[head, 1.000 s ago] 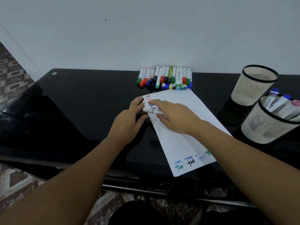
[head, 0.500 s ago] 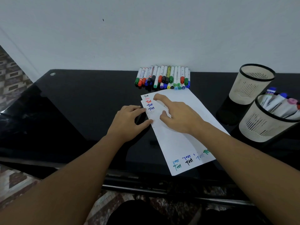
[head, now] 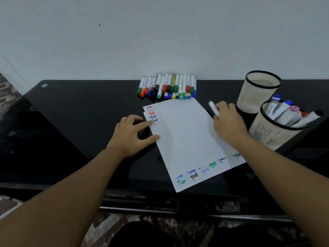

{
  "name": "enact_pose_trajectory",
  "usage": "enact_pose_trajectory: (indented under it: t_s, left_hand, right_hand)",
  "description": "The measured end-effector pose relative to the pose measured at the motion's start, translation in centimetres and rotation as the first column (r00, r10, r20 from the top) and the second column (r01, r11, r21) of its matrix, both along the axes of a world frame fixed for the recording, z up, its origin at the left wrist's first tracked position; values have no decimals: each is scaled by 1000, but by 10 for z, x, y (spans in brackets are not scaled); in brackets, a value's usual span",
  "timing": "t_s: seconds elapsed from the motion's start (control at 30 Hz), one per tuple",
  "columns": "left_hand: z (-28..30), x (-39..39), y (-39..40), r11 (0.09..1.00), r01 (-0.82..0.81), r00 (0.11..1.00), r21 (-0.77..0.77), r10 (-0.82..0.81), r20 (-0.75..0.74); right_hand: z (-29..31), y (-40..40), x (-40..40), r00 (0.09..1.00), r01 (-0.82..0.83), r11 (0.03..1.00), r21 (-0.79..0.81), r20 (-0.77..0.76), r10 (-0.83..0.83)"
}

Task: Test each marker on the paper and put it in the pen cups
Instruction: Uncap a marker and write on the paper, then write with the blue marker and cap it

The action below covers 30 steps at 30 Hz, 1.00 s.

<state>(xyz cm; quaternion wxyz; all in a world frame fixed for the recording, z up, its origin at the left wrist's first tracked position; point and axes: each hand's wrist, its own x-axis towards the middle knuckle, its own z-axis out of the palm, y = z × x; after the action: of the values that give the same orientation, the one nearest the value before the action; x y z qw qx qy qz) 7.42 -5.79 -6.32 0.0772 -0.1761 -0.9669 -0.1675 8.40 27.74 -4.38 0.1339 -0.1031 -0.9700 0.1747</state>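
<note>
A white paper point(head: 185, 139) with coloured test marks along its left and bottom edges lies on the black glass table point(head: 80, 113). My left hand point(head: 131, 134) rests flat on the paper's left edge, fingers apart. Over the paper's right edge my right hand point(head: 227, 123) grips a white marker point(head: 213, 108), blurred, tilted up and left. Several capped markers point(head: 167, 88) lie in a row at the back against the wall. At right stand two beige pen cups: the far one point(head: 258, 93) looks empty, the near one point(head: 274, 132) holds several markers.
A white wall rises right behind the table. The table's front edge runs below my forearms, with patterned floor beneath. A second sheet point(head: 236, 157) sticks out under the paper at the right.
My right hand has moved right from the paper's top-left corner toward the cups, carrying the marker. The left hand has stayed at the paper's left edge.
</note>
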Motion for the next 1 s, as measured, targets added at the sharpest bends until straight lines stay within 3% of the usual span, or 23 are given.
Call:
enact_pose_trajectory:
  t_s: [0.27, 0.47, 0.67, 1.0]
  left_hand:
    - [-2, 1, 1, 998, -7, 1000, 57, 8, -11]
    - [-2, 0, 1, 999, -9, 1000, 46, 9, -10]
    - [-2, 0, 1, 999, -9, 1000, 50, 10, -26]
    - [-4, -3, 0, 999, -6, 999, 51, 8, -39]
  right_hand:
    - [-6, 9, 1, 996, 44, 974, 224, 70, -61]
    - [0, 7, 0, 995, 58, 969, 242, 65, -76]
    - [14, -14, -23, 992, -79, 970, 229, -74, 98]
    - [18, -17, -92, 988, -106, 960, 260, 136, 72]
